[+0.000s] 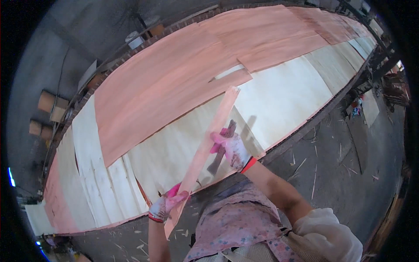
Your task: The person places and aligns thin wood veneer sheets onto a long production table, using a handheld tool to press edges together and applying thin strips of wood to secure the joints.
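A long, narrow, pinkish strip of wood veneer (pixel 198 163) slants across in front of me, above the sheets. Around its near end, the pink-and-white gloved fingers of my left hand (pixel 171 201) are closed. My right hand (pixel 232 147), in a matching stained glove with a red cuff, pinches the strip higher up. That same hand also grips a dark, flat knife-like tool (pixel 215 165), whose exact kind I cannot make out. Below the strip lie pale cream veneer sheets (pixel 163 148), and a large pink sheet (pixel 161 96) lies beyond them.
The long table carries overlapping pink and white sheets, with a narrow gap (pixel 229 73) in the pink layer. Thin wood scraps (pixel 314 181) litter the dark floor at right. Cardboard boxes (pixel 52 105) and a white bucket (pixel 134 40) stand past the far edge.
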A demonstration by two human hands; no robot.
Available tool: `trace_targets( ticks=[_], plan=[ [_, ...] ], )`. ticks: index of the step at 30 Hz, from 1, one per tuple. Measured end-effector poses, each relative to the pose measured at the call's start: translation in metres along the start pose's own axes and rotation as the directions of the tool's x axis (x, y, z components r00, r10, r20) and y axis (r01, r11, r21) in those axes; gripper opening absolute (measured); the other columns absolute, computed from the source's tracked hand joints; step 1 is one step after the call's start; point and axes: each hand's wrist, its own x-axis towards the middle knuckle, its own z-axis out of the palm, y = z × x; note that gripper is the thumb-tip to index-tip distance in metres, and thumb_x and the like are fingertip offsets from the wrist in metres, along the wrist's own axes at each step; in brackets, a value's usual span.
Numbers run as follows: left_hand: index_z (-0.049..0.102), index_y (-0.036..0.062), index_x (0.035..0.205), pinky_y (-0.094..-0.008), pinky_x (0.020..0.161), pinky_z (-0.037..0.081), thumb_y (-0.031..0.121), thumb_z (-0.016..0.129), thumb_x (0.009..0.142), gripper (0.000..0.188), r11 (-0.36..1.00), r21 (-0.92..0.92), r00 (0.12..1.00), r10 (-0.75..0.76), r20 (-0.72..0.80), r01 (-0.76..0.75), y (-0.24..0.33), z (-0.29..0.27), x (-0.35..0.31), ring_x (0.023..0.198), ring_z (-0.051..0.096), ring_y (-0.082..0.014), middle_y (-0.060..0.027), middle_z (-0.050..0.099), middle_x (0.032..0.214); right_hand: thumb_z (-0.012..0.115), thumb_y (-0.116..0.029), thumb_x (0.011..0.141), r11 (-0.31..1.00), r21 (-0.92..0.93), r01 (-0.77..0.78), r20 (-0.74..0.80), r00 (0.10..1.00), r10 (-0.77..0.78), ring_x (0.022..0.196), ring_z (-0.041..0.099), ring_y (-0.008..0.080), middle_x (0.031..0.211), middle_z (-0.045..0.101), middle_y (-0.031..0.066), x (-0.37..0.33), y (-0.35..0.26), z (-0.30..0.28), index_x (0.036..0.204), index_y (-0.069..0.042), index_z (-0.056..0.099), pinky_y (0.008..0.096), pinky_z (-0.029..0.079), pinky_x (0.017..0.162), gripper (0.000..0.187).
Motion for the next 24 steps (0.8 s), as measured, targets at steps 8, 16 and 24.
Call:
trace_targets(
  ticks=[8, 16, 24],
  plan=[
    [0.061, 0.0, 0.1, -0.0324, 0.073, 0.051, 0.027, 0.071, 0.081, 0.035, 0.869, 0.493, 0.999, -0.043, -0.003, 0.039, -0.01, -0.019, 0.061, 0.079, 0.06, -0.0191, -0.0072, 0.065, 0.089, 0.071, -0.023, 0.083, 0.98, 0.137, -0.142, -0.092, 0.984, 0.156, 0.072, 0.061, 0.0198, 0.104, 0.058, 0.009, 0.044, -0.015, -0.071, 0.124, -0.003, 0.043, 0.0347, 0.053, 0.07, 0.053],
    [0.071, 0.0069, 0.093, -0.0342, 0.072, 0.051, 0.021, 0.054, 0.088, 0.022, 0.964, 0.216, 0.987, -0.143, -0.077, 0.156, 0.01, -0.015, 0.13, 0.074, 0.063, -0.0204, -0.0115, 0.068, 0.082, 0.062, -0.003, 0.076, 0.721, -0.693, -0.015, 0.205, 0.954, 0.217, 0.109, 0.051, 0.0202, 0.125, 0.047, 0.0161, 0.053, 0.057, -0.143, 0.144, -0.009, 0.016, 0.0346, 0.048, 0.084, 0.082],
    [0.068, 0.0175, 0.104, -0.0411, 0.083, 0.051, 0.042, 0.054, 0.08, 0.037, 0.472, 0.792, 0.918, -0.125, -0.376, 0.388, -0.043, -0.037, 0.192, 0.097, 0.064, -0.035, -0.0143, 0.068, 0.1, 0.047, -0.038, 0.086, -0.038, -0.909, 0.415, 0.366, 0.838, 0.406, 0.081, 0.065, 0.0312, 0.089, 0.066, 0.0158, 0.075, 0.13, -0.067, 0.091, -0.006, 0.062, 0.0432, 0.05, 0.075, 0.036]
  ],
)
